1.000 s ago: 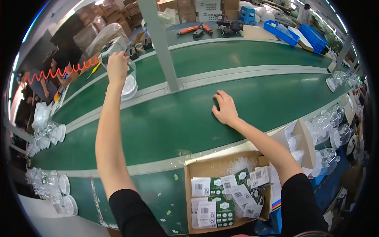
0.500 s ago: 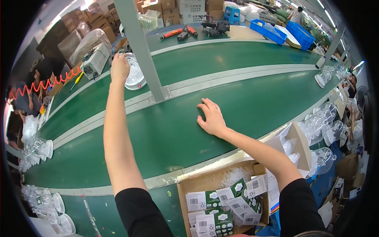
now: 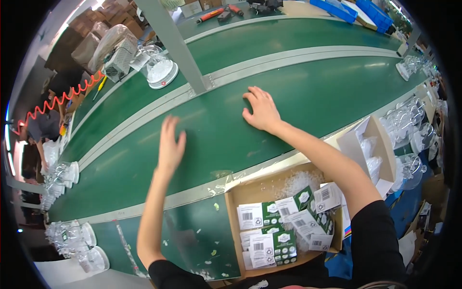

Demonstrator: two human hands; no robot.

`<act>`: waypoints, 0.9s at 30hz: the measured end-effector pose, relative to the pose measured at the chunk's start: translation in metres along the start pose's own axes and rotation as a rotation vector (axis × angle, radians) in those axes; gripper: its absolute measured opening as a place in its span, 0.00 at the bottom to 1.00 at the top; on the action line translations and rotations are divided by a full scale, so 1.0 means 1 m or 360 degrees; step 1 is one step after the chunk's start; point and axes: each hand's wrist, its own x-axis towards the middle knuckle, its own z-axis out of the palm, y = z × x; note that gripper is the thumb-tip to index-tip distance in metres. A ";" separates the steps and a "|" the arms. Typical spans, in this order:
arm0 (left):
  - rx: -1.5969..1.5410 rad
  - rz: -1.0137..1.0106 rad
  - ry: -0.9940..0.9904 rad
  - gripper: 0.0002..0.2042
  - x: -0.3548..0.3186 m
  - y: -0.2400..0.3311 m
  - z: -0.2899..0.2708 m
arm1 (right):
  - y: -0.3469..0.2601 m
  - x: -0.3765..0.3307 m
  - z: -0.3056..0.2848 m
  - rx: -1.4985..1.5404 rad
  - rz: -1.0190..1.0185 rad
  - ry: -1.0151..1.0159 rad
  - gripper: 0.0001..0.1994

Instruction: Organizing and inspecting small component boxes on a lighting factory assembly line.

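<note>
My left hand is over the near green conveyor belt, fingers apart and slightly blurred, with nothing in it. Beyond it, on the far belt by the grey post, a clear domed item with a white round base stands by itself. To the right, my right hand hovers over or rests on the near belt with fingers spread; whether it touches is hard to tell. It holds nothing. Below my right forearm, a cardboard box contains several small green and white printed packets and loose clear bits.
A grey post rises from the metal divider between the belts. More clear domed items stand at the left and right. An open white carton sits at right. A red coiled hose hangs at left.
My left hand has let go of the clear domed item on the far belt and drawn back toward me over the near belt. My right hand stays about where it was. The view has tilted downward.
</note>
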 end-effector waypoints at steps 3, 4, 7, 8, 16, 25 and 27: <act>-0.0071 -0.0258 -0.0136 0.22 -0.092 0.053 -0.024 | 0.014 -0.007 -0.004 -0.0096 0.0071 -0.0022 0.21; -0.0061 -0.0337 -0.0134 0.22 -0.125 0.061 -0.038 | 0.012 -0.006 -0.003 -0.0055 0.0090 -0.0010 0.21; 0.0047 -0.0635 -0.0205 0.25 -0.229 0.079 -0.070 | -0.009 0.004 0.002 -0.0101 -0.0006 -0.0020 0.21; 0.0029 -0.0623 -0.0228 0.26 -0.244 0.094 -0.072 | -0.010 0.004 0.003 -0.0071 -0.0043 -0.0026 0.21; 0.0196 -0.0424 -0.0020 0.21 -0.271 0.102 -0.052 | -0.010 -0.005 0.017 -0.0155 -0.0111 -0.0086 0.23; 0.0229 -0.0243 0.0232 0.18 -0.278 0.084 -0.060 | -0.095 -0.090 -0.091 0.0414 -0.0161 -0.0311 0.16; 0.0257 -0.0243 0.0216 0.19 -0.277 0.088 -0.063 | -0.125 -0.117 -0.138 0.0418 -0.0747 -0.0446 0.16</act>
